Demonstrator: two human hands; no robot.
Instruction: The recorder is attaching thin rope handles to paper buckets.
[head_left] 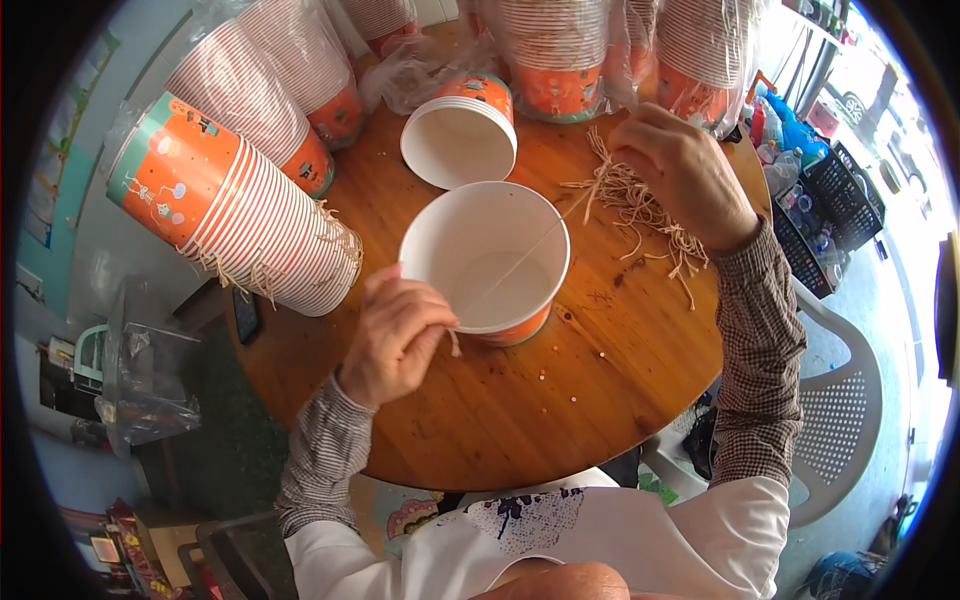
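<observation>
A white-lined orange paper bucket [535,325] stands upright in front of me on the round table, its mouth facing up. My left hand [398,338] is closed at its near left rim, pinching a thin pale string [530,250] whose short tail hangs outside. That string runs taut across the mouth toward the far right. There my right hand [685,170] is closed, raised beside a loose heap of pale strings [650,215], and its fingers appear to pinch the other end. Just behind the bucket, a short nested stack of buckets [470,135] lies on its side.
A long leaning stack of buckets [270,220] at the left has strings along its side. More plastic-wrapped bucket stacks [555,60] line the table's far edge. A phone [246,315] lies at the left edge. A grey plastic chair [835,425] and black crates [830,215] stand right.
</observation>
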